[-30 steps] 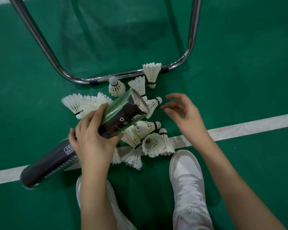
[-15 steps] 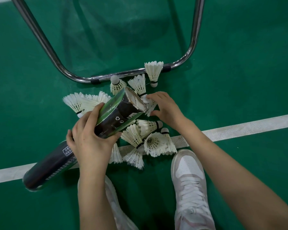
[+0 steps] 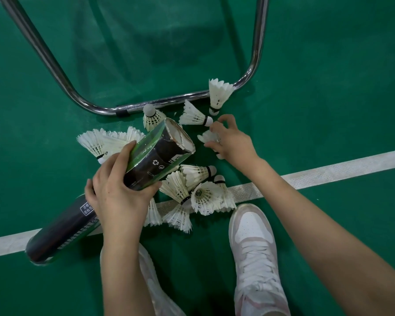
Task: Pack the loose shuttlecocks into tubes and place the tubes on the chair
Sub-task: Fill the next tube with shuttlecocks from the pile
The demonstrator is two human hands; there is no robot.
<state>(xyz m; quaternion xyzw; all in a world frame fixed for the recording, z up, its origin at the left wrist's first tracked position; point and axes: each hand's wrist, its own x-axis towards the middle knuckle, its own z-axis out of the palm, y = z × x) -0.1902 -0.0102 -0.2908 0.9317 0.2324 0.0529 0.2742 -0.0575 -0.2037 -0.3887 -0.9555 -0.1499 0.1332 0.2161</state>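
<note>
My left hand [image 3: 119, 197] grips a black and green shuttlecock tube [image 3: 155, 158], tilted with its open mouth up and to the right. A second black tube [image 3: 59, 231] lies on the floor under that hand. Several white feather shuttlecocks [image 3: 201, 195] lie scattered on the green floor around the tube. My right hand [image 3: 233, 142] is closed around one shuttlecock [image 3: 209, 136] just right of the tube's mouth; its cork sticks out below my palm. Two more shuttlecocks [image 3: 194, 116] lie just beyond my fingers.
The chair's chrome tube frame [image 3: 164, 102] curves across the floor right behind the pile; its seat is out of view. A white court line [image 3: 328, 172] runs across the floor. My two white shoes [image 3: 253, 242] stand below the pile.
My right hand reached left into the pile and closed on a shuttlecock beside the tube's mouth, lifting it slightly right. The left hand and its tube stayed nearly still.
</note>
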